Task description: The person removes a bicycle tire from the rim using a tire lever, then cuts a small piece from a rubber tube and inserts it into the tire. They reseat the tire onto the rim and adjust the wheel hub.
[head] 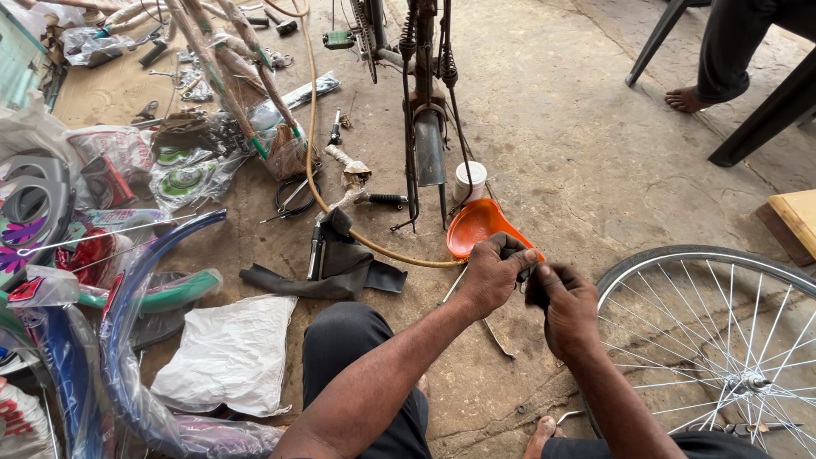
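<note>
My left hand [493, 274] and my right hand [568, 306] meet in front of me, both pinching a small dark piece [525, 274] between their fingertips; what the piece is I cannot tell. Just beyond the hands an orange plastic dish [474, 224] lies on the concrete floor, with a small white pot [470, 179] behind it. A spoked bicycle wheel [722, 331] lies flat to the right of my right hand. My knee in dark trousers [353, 340] is below the left forearm.
A bicycle frame [425, 110] stands upright ahead with a tan hose [340, 217] curling past it. Black rubber strips [340, 268], a white cloth [234, 353], wrapped blue mudguards [127, 340] and packaged parts crowd the left. Another person's bare foot [687, 99] and chair legs are top right.
</note>
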{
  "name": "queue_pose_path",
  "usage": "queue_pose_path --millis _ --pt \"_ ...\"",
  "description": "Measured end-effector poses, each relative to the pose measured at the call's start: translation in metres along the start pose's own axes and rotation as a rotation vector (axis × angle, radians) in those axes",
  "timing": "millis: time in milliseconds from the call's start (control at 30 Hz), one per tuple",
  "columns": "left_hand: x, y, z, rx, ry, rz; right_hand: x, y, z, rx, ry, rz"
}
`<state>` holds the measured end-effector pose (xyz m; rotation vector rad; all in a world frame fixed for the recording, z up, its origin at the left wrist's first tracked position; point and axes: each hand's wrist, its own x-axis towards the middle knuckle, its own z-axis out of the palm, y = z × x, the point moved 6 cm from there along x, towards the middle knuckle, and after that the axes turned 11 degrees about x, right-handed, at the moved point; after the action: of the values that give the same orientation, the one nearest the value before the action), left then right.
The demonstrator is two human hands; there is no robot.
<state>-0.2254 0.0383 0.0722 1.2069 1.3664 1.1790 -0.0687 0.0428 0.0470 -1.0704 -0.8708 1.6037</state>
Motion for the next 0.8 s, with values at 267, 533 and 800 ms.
queue_pose_path --millis 267,533,800 --pt "0.002 -0.001 0.005 0.013 0.049 0.013 -0.006 -0.002 -0.002 0.063 0.064 0.084" --pt "0.002 -0.006 0.005 0.04 0.03 -0.009 -0.015 -0.015 0.009 0.113 0.095 0.131" --pt "0.003 -0.008 0.004 -0.023 0.015 0.02 -0.019 -0.008 0.006 0.009 0.178 0.339"
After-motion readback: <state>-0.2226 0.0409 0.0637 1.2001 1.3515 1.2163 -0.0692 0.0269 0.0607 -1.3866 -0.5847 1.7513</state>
